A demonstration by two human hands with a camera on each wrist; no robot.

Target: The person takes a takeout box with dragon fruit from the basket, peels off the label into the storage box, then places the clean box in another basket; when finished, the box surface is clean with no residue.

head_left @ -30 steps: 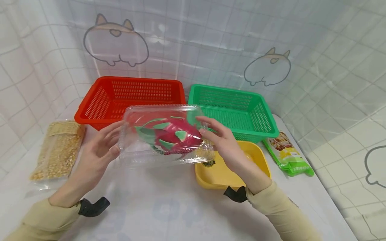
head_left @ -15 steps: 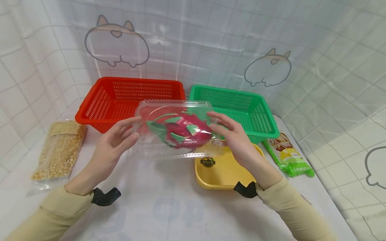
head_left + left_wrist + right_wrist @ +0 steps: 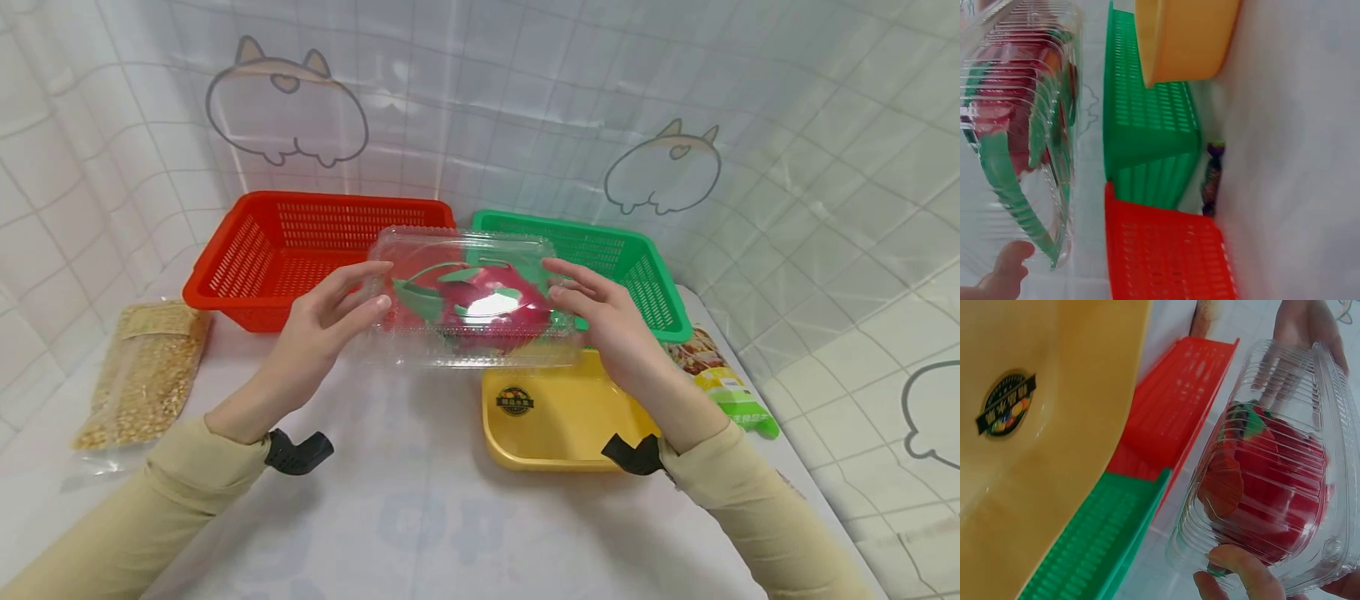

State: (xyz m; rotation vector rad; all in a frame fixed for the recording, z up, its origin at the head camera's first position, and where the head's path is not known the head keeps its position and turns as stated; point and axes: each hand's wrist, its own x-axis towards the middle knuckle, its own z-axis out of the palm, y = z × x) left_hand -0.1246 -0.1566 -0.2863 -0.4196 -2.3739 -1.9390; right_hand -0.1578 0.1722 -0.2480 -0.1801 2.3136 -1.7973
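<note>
Between my two hands, a clear plastic clamshell box (image 3: 465,357) is held above the table, in front of the baskets. Inside it lies a dragon fruit (image 3: 491,307), magenta with green scales. My left hand (image 3: 311,333) grips the box's left end, thumb in front and fingers behind. At the opposite end my right hand (image 3: 615,321) grips it the same way. The right wrist view shows the fruit (image 3: 1272,481) through the ribbed plastic, with fingertips at the near end. The lid looks shut over the fruit.
Behind the box stand a red basket (image 3: 225,283) and a green basket (image 3: 652,283). A yellow tray (image 3: 570,425) sits below right. Corn kernels in a bag (image 3: 150,367) lie left, a green packet (image 3: 723,387) right. A small wrapped sweet (image 3: 1212,181) shows in the left wrist view.
Both hands have carried the box with the dragon fruit to the right and further back, toward the green basket. The baskets, tray and bags have stayed put.
</note>
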